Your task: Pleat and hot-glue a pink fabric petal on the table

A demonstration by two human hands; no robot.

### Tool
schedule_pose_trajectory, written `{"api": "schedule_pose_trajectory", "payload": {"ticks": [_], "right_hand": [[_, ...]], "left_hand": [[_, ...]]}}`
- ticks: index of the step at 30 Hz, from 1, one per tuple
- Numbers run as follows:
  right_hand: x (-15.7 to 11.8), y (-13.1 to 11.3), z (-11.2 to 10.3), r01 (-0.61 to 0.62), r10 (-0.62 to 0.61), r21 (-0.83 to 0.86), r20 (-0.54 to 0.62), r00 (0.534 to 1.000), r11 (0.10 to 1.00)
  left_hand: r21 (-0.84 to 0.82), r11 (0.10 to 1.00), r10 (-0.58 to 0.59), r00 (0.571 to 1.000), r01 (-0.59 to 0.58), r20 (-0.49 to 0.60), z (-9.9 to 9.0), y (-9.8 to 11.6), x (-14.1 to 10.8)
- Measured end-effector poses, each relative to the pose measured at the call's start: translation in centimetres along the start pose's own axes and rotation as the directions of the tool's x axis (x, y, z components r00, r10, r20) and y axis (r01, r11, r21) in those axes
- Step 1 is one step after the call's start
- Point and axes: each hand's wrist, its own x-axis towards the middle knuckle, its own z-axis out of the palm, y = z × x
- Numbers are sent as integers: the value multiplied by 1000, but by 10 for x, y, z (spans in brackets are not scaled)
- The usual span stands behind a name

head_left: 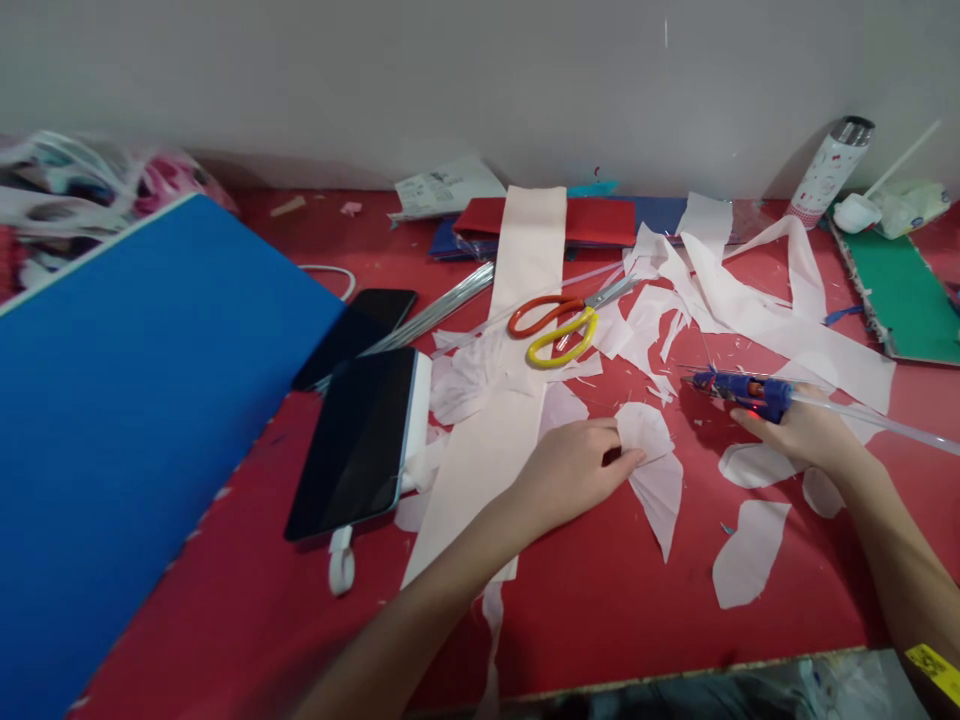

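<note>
My right hand is shut around the grip of a blue hot glue gun, whose nozzle points left and whose red light is lit. A long glue stick runs from its back toward the right edge. My left hand grips the edge of a pale pink paper cutout, with its fingertips against the paper. A long pale pink paper strip lies under and left of that hand. Scissors with orange and yellow handles rest beyond it, on scattered paper scraps.
The red tabletop is littered with pink offcuts. A tablet, phone and metal rods lie left, beside a large blue board. Red paper, a green board and a bottle stand at the back.
</note>
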Motion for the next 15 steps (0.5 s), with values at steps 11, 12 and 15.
{"api": "schedule_pose_trajectory", "payload": {"ticks": [11, 12, 15], "right_hand": [[1, 1, 0, -2, 2, -16, 8, 1000, 1000], [1, 1, 0, -4, 4, -14, 10, 1000, 1000], [1, 0, 0, -5, 5, -14, 14, 1000, 1000]], "left_hand": [[-21, 998, 59, 998, -59, 0, -2, 0, -3], [-35, 997, 68, 998, -69, -9, -1, 0, -3], [-63, 995, 79, 997, -80, -27, 1, 0, -3]]}}
